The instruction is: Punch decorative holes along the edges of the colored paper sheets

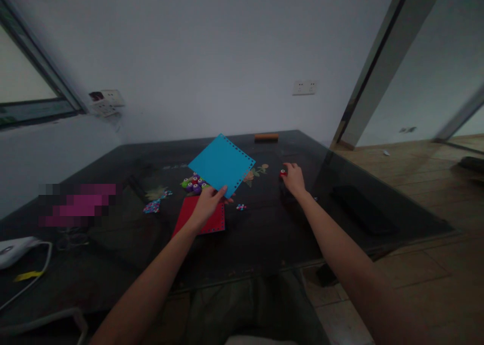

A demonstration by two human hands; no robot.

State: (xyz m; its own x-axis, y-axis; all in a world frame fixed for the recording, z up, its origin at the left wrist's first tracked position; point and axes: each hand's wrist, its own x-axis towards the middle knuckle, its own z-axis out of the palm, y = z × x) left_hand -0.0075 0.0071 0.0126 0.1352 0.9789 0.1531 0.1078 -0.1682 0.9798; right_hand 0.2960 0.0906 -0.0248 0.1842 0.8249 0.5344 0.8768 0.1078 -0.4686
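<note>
Behind blue sheet | eyed pieces part-hidden | right hand grip unclear

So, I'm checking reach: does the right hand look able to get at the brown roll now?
Probably yes: nothing visible blocks the path from the right hand to the brown roll near the far edge of the table, though that hand is at a red ball and may need to stretch.

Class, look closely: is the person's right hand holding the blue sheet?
No: the left hand holds the blue sheet by its near corner, while the right hand is at a small red object.
</note>
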